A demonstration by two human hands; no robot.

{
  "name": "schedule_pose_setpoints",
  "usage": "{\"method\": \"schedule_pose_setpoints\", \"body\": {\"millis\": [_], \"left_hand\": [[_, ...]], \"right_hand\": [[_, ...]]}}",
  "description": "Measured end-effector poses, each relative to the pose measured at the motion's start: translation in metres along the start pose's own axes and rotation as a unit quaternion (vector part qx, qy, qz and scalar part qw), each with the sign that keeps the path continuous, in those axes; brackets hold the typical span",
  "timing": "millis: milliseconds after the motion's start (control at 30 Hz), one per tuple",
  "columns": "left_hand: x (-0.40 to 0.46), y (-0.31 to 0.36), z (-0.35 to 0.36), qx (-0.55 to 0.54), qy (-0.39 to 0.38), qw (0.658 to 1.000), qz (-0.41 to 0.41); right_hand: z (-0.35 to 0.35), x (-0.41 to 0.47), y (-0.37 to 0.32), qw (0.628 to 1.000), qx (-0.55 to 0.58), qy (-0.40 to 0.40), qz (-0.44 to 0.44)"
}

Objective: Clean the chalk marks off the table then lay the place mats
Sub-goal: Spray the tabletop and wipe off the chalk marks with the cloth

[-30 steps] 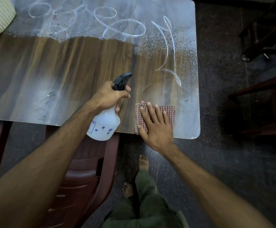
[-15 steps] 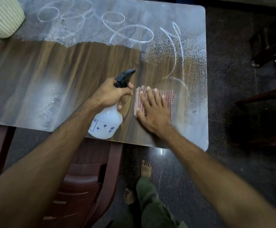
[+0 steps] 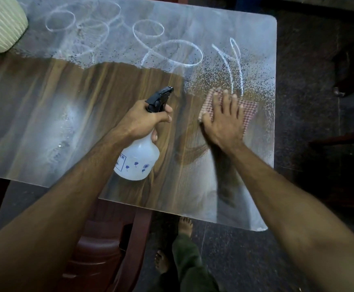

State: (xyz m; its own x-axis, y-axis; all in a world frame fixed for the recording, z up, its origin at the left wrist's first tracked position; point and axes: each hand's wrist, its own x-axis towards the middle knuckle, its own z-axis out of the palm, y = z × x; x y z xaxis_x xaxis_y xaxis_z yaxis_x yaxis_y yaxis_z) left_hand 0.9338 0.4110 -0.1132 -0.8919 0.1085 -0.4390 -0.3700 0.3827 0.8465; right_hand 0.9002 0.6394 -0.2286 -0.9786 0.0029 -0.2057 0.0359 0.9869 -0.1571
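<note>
table: wood-grain top, glossy; near half looks wiped, far strip not. Right edge and near-right corner close to the work area.
chalk marks: white loops and strokes along far side, sprayed droplets over them; last strokes at far right, just beyond the cloth.
chair: dark red, tucked under near edge, beside person's feet.
pot: cream, ribbed, far-left corner, well apart from hands.
spray bottle: white plastic, black trigger head; looks light, rigid, maybe slick if wet. Grip spot: neck under trigger.
left hand: fingers wrapped round bottle neck, bottle held tilted over table.
cloth: red-check, soft, limp, likely damp; best driven flat under palm, not pinched.
right hand: fingers straight, spread, pressing flat on cloth.
room: open tabletop to left; right side tight, cloth near edge, could slide off on a wide stroke.
place mats: not in view.
</note>
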Motion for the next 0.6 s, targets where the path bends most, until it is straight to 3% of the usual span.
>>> {"method": "schedule_pose_setpoints", "body": {"millis": [100,200,400,600], "left_hand": [[0.01,0.006,-0.002,-0.003,0.01,1.0,-0.001],[0.017,0.011,-0.007,-0.005,0.015,1.0,-0.006],[0.023,0.007,-0.017,-0.016,0.033,0.999,-0.016],[0.023,0.006,-0.018,-0.02,0.052,0.998,-0.021]], "right_hand": [[0.011,-0.031,-0.029,0.995,-0.013,-0.006,-0.099],[0.016,-0.076,-0.015,0.988,0.003,-0.019,-0.151],[-0.008,0.0,0.052,1.0,-0.01,0.005,-0.005],[-0.013,0.081,-0.013,0.999,0.005,0.001,-0.045]]}}
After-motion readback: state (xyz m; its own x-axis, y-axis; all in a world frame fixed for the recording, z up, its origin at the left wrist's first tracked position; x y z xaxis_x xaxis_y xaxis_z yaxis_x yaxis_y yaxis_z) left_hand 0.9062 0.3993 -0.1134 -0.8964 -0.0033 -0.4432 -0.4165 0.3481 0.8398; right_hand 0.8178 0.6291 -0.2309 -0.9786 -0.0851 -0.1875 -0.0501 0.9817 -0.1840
